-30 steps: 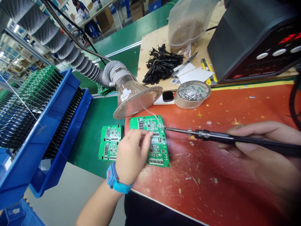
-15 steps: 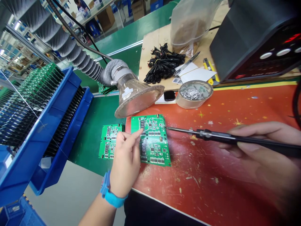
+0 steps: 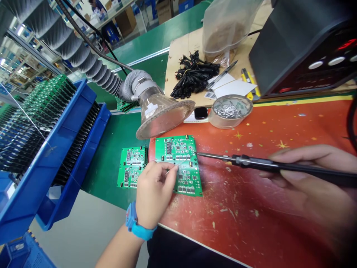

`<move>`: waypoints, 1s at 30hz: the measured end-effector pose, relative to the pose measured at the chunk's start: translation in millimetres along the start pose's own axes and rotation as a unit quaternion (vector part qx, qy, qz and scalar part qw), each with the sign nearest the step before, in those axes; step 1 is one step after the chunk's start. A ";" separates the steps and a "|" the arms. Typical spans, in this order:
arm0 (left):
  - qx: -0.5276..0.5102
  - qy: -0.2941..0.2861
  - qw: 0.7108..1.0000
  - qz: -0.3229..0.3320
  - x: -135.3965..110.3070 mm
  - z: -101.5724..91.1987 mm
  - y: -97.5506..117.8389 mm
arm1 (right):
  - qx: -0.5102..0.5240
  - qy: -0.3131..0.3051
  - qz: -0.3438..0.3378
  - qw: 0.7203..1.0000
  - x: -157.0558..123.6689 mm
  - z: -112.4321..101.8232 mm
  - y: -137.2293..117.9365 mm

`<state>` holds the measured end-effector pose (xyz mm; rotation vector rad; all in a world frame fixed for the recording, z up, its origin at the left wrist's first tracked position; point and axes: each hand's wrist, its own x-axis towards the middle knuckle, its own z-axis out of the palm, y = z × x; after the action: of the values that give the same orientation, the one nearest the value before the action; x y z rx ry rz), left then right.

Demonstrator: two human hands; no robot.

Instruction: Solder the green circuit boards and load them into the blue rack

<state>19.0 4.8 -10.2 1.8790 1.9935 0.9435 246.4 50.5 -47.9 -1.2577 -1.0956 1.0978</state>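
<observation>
A green circuit board (image 3: 185, 167) lies flat on the red mat (image 3: 251, 212) covering the table, near the left edge of that mat. The tip of a soldering iron (image 3: 251, 162) meets or hovers just over the board's upper right edge; contact is too fine to tell. The right hand (image 3: 320, 201) grasps the iron's handle. Above the board, the left hand (image 3: 153, 195) pinches thumb and forefinger together, seemingly on a thin strand (image 3: 167, 172). Work at that edge looks underway; which joints are finished is too small to make out. A similar board (image 3: 131, 163) sits just to the left, untouched by the iron. A fume funnel (image 3: 164, 119) hangs behind; farther left, a blue bin (image 3: 67, 126) stands beside many upright boards (image 3: 36, 108), their stage unclear.
</observation>
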 end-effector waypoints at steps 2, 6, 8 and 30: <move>-0.005 -0.001 1.000 -0.003 0.6 1.1 -1.2 | -0.010 0.014 -0.003 1.000 -1.9 1.5 -1.4; 0.000 0.001 1.000 0.004 2.0 4.1 -1.9 | -0.016 -0.005 -0.027 0.999 -4.1 5.0 -5.4; 0.008 0.002 1.000 0.012 3.1 5.7 -1.3 | -0.018 -0.006 -0.023 1.000 -4.7 6.6 -7.8; 0.013 -0.017 1.000 0.018 -20.1 -5.6 8.9 | 0.031 -0.075 -0.040 0.996 -1.0 -6.4 0.0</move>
<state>25.7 -16.3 -5.7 1.9367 1.9682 0.8948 252.6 48.5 -48.1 -1.0871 -1.2049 1.1720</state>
